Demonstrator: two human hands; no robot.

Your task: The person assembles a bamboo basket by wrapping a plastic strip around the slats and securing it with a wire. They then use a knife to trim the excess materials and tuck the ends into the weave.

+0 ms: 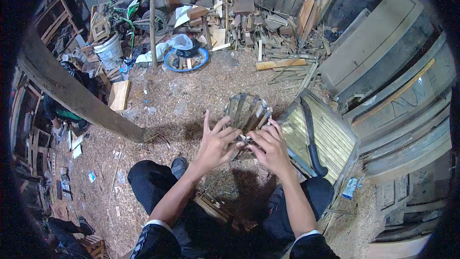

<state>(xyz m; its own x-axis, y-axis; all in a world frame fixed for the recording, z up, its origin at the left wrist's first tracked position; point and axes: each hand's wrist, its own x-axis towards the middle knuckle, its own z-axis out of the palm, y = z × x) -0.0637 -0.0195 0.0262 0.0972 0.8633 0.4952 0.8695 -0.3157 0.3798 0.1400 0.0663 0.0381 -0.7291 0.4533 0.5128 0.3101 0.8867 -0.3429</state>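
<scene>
We see a chip-strewn floor (203, 86) — a blue basin (189, 70) beyond our left hand (216, 143), heaped scrap wood (270, 26) beyond our right hand (271, 147).

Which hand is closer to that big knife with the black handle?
The right. The right hand is just left of the knife in the picture, not touching it; the left hand is farther left, beyond the right hand.

Both hands (218, 144) (270, 148) close together, left little finger (207, 121) straight, bare forearms (176, 195) angled inward.
</scene>
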